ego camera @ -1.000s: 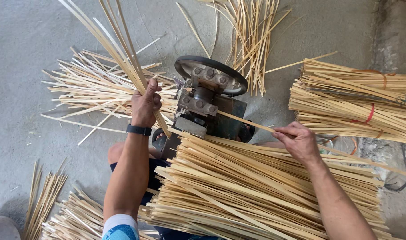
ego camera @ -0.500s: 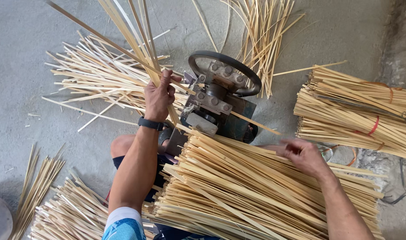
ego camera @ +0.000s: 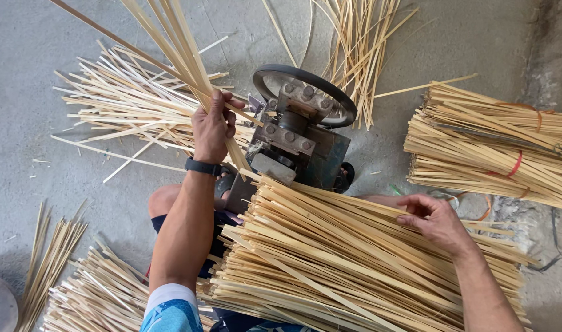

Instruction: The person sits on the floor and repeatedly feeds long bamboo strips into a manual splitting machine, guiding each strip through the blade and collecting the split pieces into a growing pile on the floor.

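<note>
Splints at the splitter
My left hand grips splints by the machine; my right hand pinches the lap pile. Splints could snag or slip.

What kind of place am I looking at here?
Probably a small bamboo-splitting workshop, worked at floor level: a hand-fed metal machine with a wheel sits on bare concrete floor, with loose bamboo strips and tied bundles around it.
</note>
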